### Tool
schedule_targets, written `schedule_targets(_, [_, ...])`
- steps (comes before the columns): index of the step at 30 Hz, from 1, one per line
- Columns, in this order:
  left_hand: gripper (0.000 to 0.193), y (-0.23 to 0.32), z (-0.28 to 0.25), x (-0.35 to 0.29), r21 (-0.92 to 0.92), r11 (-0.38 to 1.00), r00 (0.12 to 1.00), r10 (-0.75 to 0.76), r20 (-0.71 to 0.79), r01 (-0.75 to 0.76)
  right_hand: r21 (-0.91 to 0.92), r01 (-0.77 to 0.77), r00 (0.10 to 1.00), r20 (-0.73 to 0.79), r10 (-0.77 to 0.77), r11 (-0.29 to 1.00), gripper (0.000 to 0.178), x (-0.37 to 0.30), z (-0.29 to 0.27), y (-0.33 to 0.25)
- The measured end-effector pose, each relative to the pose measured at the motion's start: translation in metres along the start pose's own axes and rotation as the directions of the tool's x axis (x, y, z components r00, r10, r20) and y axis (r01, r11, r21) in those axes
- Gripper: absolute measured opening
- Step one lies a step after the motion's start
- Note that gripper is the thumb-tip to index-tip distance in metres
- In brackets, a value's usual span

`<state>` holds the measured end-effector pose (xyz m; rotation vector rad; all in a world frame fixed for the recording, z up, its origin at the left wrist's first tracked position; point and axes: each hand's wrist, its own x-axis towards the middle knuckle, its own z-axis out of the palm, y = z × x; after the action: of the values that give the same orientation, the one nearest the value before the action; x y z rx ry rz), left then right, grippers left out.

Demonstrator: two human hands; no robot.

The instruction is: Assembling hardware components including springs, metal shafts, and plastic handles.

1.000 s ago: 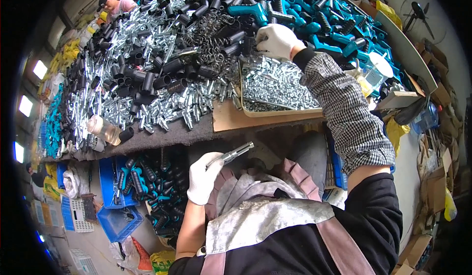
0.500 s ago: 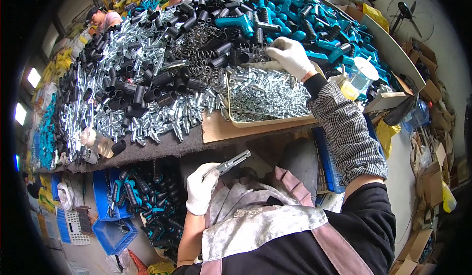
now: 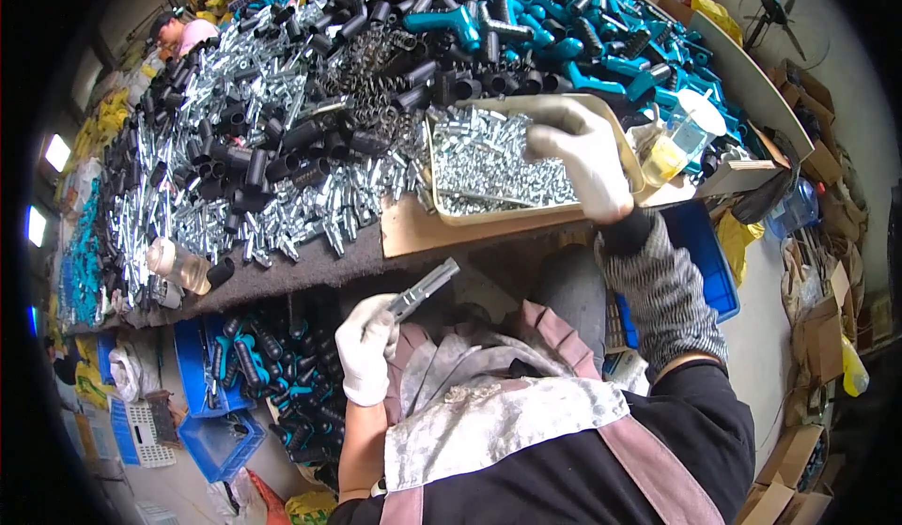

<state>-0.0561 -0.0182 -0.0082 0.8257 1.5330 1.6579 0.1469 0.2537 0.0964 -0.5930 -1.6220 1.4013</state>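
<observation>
My left hand [image 3: 367, 348], in a white glove, is closed round the lower end of a grey metal tube with a slot along its side [image 3: 423, 290]. The tube tilts up to the right, in front of the table edge. Over the right part of a cream tray [image 3: 507, 213] hangs my gloved right hand [image 3: 584, 157], slightly blurred. Its fingers curl in toward the thumb; whatever they hold cannot be made out. Small shiny metal pieces [image 3: 489, 163] fill the tray below it.
Metal parts [image 3: 282, 84], black sleeves [image 3: 254, 168], dark springs [image 3: 366, 65] and teal handles [image 3: 554, 18] heap the table. Right of the tray stands a clear container [image 3: 691, 135]; a bottle [image 3: 178, 267] lies at the left edge. Blue crates [image 3: 221, 445] sit below. Another person [image 3: 183, 32] is far left.
My right hand has come back from the tray's far edge toward me, over its right side. My left hand has shifted slightly left and down with the metal tube.
</observation>
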Motion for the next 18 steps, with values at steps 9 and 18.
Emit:
schedule_targets(9, [0.031, 0.026, 0.009, 0.008, 0.157, 0.975, 0.987, 0.147, 0.059, -0.155, 0.251, -0.251, 0.962, -0.045, 0.27, 0.935, 0.021, -0.111, 0.03, 0.041])
schedule_targets(18, [0.039, 0.021, 0.01, 0.012, 0.173, 0.985, 1.0, 0.019, -0.008, -0.017, 0.377, -0.358, 0.928, 0.043, 0.37, 0.854, 0.024, -0.127, 0.016, 0.053])
